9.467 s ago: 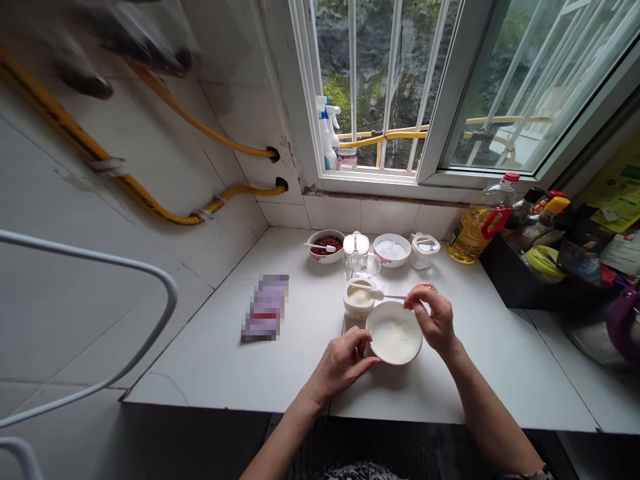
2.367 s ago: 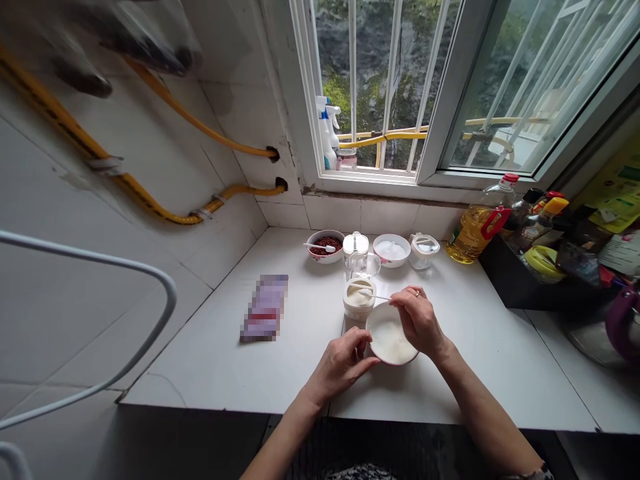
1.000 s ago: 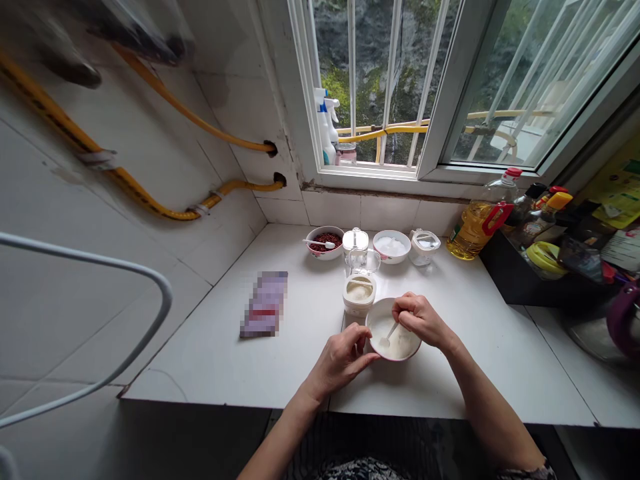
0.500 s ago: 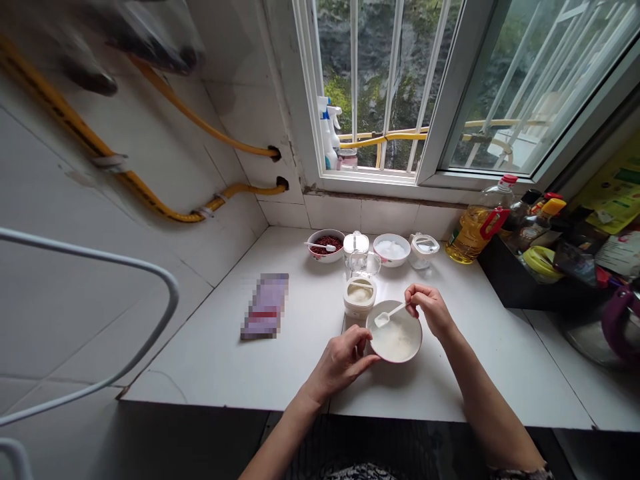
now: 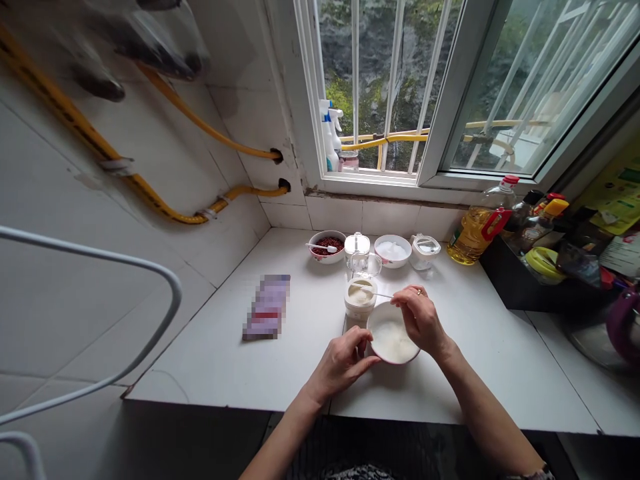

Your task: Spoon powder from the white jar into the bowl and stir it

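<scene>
My left hand [image 5: 345, 360] pinches the left rim of a white bowl [image 5: 393, 333] that holds pale powder. Above the bowl's right side, my right hand [image 5: 420, 317] is closed on the handle of a small white spoon [image 5: 377, 293]. The spoon points left, and its head is over the mouth of an open white jar [image 5: 361, 308] with pale powder inside. This jar stands just behind the bowl, its clear lid [image 5: 365, 264] tipped back.
Behind are a bowl of dark red bits [image 5: 326, 257] with a spoon, a lidded jar [image 5: 357, 245], a bowl of white grains [image 5: 393, 260] and another jar [image 5: 425, 257]. An oil bottle [image 5: 470, 233] stands right. A purple packet [image 5: 269, 307] lies left.
My right hand has moved left, bringing the spoon from above the bowl to the open jar's mouth. My left hand still holds the bowl's rim.
</scene>
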Motion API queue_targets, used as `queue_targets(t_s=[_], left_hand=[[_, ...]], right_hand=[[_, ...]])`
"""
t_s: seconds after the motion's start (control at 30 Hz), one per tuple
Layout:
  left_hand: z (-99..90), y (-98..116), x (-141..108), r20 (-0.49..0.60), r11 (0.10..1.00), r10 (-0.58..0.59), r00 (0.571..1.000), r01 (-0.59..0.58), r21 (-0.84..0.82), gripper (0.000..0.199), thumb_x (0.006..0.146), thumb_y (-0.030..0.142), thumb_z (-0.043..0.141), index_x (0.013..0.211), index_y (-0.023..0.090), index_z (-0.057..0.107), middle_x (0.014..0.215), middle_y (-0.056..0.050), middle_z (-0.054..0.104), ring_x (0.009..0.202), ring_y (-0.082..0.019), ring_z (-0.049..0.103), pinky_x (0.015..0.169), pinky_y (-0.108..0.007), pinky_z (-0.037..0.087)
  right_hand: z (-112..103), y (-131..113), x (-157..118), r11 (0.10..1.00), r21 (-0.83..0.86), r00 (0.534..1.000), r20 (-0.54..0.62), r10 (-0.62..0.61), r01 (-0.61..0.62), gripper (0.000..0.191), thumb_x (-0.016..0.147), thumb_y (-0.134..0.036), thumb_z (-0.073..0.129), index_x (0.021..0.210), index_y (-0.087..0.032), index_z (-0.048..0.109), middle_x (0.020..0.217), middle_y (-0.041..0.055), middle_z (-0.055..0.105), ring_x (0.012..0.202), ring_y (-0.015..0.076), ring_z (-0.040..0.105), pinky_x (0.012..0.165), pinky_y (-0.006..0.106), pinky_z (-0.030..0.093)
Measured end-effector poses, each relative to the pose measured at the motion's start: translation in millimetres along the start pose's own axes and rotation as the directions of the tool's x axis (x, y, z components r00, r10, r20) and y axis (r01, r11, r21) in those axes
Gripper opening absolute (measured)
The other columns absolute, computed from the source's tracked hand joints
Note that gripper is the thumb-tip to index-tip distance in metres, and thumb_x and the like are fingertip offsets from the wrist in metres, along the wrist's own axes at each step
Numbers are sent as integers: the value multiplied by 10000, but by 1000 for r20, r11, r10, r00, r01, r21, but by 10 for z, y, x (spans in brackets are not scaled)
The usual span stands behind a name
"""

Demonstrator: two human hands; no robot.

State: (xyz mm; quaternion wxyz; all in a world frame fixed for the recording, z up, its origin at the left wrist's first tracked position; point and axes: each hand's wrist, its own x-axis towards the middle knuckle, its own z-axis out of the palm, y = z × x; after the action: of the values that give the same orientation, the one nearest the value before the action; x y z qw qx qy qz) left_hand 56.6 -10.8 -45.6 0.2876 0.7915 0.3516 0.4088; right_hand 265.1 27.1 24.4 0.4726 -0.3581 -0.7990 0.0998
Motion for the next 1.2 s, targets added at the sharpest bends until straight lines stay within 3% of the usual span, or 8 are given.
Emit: queue_targets(t_s=[0.1, 0.17, 0.3, 0.47, 0.63, 0.8, 0.93, 1.2], left_hand=[[-4, 2, 0, 12, 1000, -5, 1000, 5, 1, 222, 890, 365, 636, 983, 177, 562, 754, 18, 520, 608, -101, 486, 574, -218, 442], [-4, 1, -1, 14, 1000, -6, 1000, 6, -3, 226, 891, 370, 635, 976, 177, 555, 755, 19, 518, 599, -98, 484, 564, -215, 440], [1, -4, -5, 9, 1000, -1, 1000, 1, -1, 222, 888, 359, 638, 976, 177, 547, 752, 21, 517, 590, -97, 483, 553, -211, 436], [1, 3, -5, 10, 1000, -14, 1000, 14, 14, 207, 887, 355, 633, 973, 183, 555, 739, 24, 518, 609, -107, 495, 573, -218, 440], [-5, 12, 3, 9, 1000, 1, 1000, -1, 15, 213, 892, 372, 627, 966, 187, 554, 741, 25, 512, 604, -107, 499, 569, -216, 440], [-7, 10, 4, 7, 1000, 19, 1000, -19, 1, 217, 899, 376, 620, 969, 184, 551, 736, 25, 506, 592, -103, 490, 553, -209, 435], [-5, 11, 0, 1, 1000, 26, 1000, -26, -5, 217, 900, 369, 623, 972, 181, 543, 744, 23, 511, 588, -101, 492, 555, -209, 438], [-2, 12, 0, -2, 1000, 29, 1000, -29, 12, 213, 903, 370, 620, 983, 188, 542, 754, 23, 513, 587, -102, 489, 558, -211, 441]], right_hand=[[-98, -7, -5, 992, 50, 989, -83, 121, -117, 155, 878, -141, 450, 823, -216, 575, 707, 38, 636, 699, 201, 587, 748, 369, 455], [-167, 4, -6, 980, 73, 979, -61, 192, -188, 179, 838, -130, 439, 725, -221, 545, 638, 13, 590, 638, 183, 551, 692, 336, 450], [-188, 32, -2, 987, -8, 966, 202, 159, -160, 184, 727, -80, 435, 632, -212, 521, 578, -2, 556, 578, 157, 477, 638, 299, 408], [-55, -6, -5, 989, -40, 890, 433, 144, -140, 202, 723, -60, 435, 620, -204, 533, 573, -7, 572, 580, 145, 438, 650, 281, 387], [-94, 11, 21, 929, 66, 880, 349, 322, -365, 177, 697, -106, 427, 577, -196, 521, 542, -14, 532, 561, 132, 449, 583, 260, 363], [-181, 67, 61, 716, 308, 776, 332, 537, -627, 136, 634, -187, 418, 556, -192, 529, 449, -48, 427, 434, 95, 351, 458, 238, 278], [-190, 84, 87, 607, 415, 733, 312, 605, -678, 128, 606, -217, 443, 548, -183, 552, 419, -51, 429, 410, 88, 347, 437, 231, 248], [-175, 117, 96, 520, 474, 687, 308, 659, -711, 114, 609, -216, 475, 552, -174, 564, 411, -50, 444, 400, 81, 360, 439, 230, 253]])
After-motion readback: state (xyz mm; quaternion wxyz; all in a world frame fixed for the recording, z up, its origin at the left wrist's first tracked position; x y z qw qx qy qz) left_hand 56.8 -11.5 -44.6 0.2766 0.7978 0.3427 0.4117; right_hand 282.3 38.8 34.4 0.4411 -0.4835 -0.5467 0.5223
